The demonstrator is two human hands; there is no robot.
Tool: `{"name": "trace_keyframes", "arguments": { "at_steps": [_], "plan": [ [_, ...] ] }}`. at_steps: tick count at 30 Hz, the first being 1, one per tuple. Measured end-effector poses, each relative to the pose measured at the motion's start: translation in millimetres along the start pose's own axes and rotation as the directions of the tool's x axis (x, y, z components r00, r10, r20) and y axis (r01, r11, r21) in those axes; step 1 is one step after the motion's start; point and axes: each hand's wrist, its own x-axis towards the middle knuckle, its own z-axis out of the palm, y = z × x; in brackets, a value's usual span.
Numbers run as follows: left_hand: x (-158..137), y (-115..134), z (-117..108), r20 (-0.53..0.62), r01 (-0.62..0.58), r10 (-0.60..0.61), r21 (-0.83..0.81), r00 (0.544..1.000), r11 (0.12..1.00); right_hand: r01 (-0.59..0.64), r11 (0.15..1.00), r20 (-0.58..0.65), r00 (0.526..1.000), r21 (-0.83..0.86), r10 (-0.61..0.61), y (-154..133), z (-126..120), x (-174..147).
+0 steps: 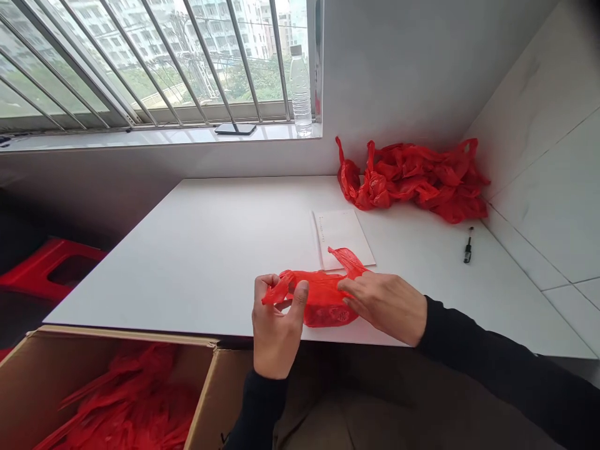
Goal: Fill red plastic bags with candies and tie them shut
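Observation:
A red plastic bag (328, 297) is at the table's near edge, between my two hands. Something round-cornered and darker shows through its lower part, too veiled to name. My left hand (277, 325) curls around the bag's left handle, thumb raised beside it. The fingers of my right hand (382, 303) are closed on the bag's right side, below a handle that sticks up and leftward. Just behind the bag lies a thin white booklet (344, 231), its near edge partly covered by the bag.
A heap of red plastic bags (417, 178) lies against the wall at the back right. On the white table (225, 250) is a black pen (468, 245). An open cardboard box (206, 387) holds more red bags. A bottle (300, 94) and a phone (235, 129) rest on the windowsill.

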Motion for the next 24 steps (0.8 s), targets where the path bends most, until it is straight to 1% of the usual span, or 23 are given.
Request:
{"name": "trace_keyframes", "arguments": {
  "at_steps": [1,2,5,6,8,10,11,13,15,16,18,20,22,24],
  "plan": [
    [-0.1,-0.3,1.5,-0.004,0.002,-0.002,-0.033,1.000,0.999,0.010,1.000,0.029,1.000,0.024,-0.011,-3.5,-2.9,-1.8],
    [-0.2,-0.4,2.6,0.001,-0.003,0.003,-0.057,1.000,0.998,0.030,0.999,0.032,0.999,0.042,-0.031,-6.5,-5.3,-3.2],
    [-1.8,1.7,2.8,0.041,0.013,-0.007,-0.142,0.999,0.990,0.140,0.989,-0.054,0.989,0.050,-0.138,-11.2,-8.2,-5.0],
    [-2.8,3.2,2.1,0.058,0.030,-0.020,-0.168,0.998,0.985,0.178,0.983,-0.061,0.983,0.044,-0.175,-11.8,-8.0,-5.1],
    [-5.3,6.5,0.5,0.084,0.075,-0.061,-0.169,0.995,0.983,0.224,0.973,-0.015,0.975,0.051,-0.223,-13.6,-7.4,-5.2],
    [-7.8,8.0,0.0,0.083,0.095,-0.087,-0.093,0.993,0.991,0.225,0.971,0.040,0.973,0.076,-0.229,-17.4,-8.4,-5.6],
    [-9.0,7.6,0.4,0.066,0.084,-0.081,-0.035,0.994,0.996,0.215,0.973,0.049,0.974,0.086,-0.220,-19.9,-9.9,-5.9],
    [-11.6,4.8,2.6,0.013,0.020,-0.021,0.083,1.000,0.996,0.173,0.981,0.035,0.984,0.091,-0.176,-24.2,-13.7,-6.7],
    [-15.0,1.4,5.5,-0.038,-0.030,0.036,0.166,0.999,0.986,0.088,0.994,0.045,0.995,0.063,-0.091,-25.6,-16.7,-7.5],
    [-17.0,0.1,6.7,-0.059,-0.036,0.047,0.176,0.997,0.984,0.034,0.999,0.067,0.997,0.038,-0.037,-24.7,-17.3,-7.8],
    [-21.5,-0.3,7.7,-0.080,-0.027,0.039,0.141,0.996,0.990,-0.069,0.998,0.119,0.990,-0.013,0.070,-20.4,-16.5,-8.7],
    [-25.7,2.1,7.0,-0.059,-0.019,0.023,0.070,0.998,0.997,-0.142,0.989,0.137,0.980,-0.044,0.147,-15.2,-15.2,-9.7],
    [-28.6,6.6,5.7,0.005,-0.016,0.016,-0.004,1.000,1.000,-0.191,0.979,0.074,0.978,-0.070,0.196,-12.0,-16.0,-9.9],
    [-29.6,12.0,5.4,0.073,-0.018,0.022,-0.052,0.997,0.998,-0.207,0.975,-0.066,0.977,-0.082,0.202,-12.5,-19.7,-7.7]
  ]
}}
